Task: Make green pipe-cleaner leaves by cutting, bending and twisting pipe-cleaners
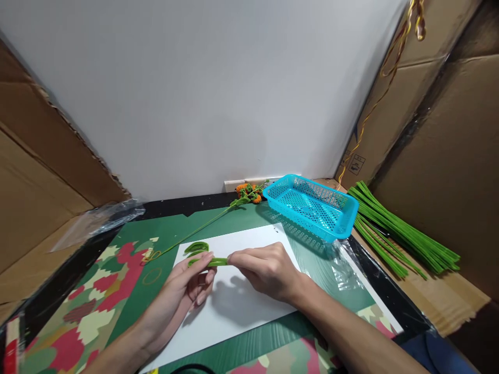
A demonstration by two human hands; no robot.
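Between my hands is a bent green pipe cleaner (219,262), held over a white sheet of paper (249,322). My left hand (191,280) pinches its left end between thumb and fingers. The other end is gripped by my right hand (268,267), whose fingertips cover the tip. Just behind my left hand, a looped green pipe cleaner shape (197,246) lies on the paper's far left corner.
A blue perforated basket (312,208) stands at the back right. Beside it lies a bundle of green pipe cleaners (405,234) on cardboard. An orange flower (249,192) with a long green stem crosses the green mat (152,234). A clear plastic bag (113,218) lies at left.
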